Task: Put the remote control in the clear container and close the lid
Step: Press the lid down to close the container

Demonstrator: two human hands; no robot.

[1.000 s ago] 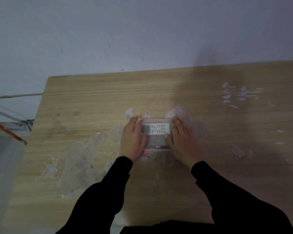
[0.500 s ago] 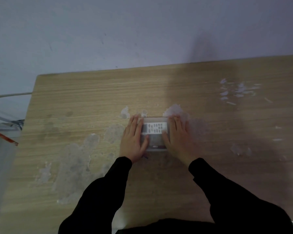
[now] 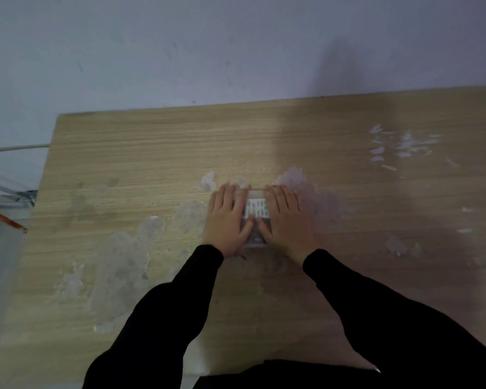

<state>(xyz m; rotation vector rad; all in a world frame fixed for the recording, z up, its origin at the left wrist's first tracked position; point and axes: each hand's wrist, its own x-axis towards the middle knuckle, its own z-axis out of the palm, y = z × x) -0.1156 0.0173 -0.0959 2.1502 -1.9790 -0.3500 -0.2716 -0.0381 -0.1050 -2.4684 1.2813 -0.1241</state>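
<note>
A small clear container (image 3: 255, 241) sits in the middle of the wooden table (image 3: 152, 153). Through its lid I see the white remote control (image 3: 256, 211) with rows of buttons lying inside. My left hand (image 3: 227, 220) lies flat on the left half of the lid, fingers together, thumb reaching toward the middle. My right hand (image 3: 286, 220) lies flat on the right half in the same way. The two thumbs nearly meet over the lid. Both hands hide most of the container.
The tabletop has pale worn patches (image 3: 124, 254) at the left and white flecks (image 3: 399, 147) at the far right. A grey wall (image 3: 236, 46) rises behind the far edge. A cable (image 3: 14, 148) and an orange rod (image 3: 6, 220) lie off the left edge.
Both hands have slid inward over the lid, so less of the remote shows between them. The thumbs have come close together.
</note>
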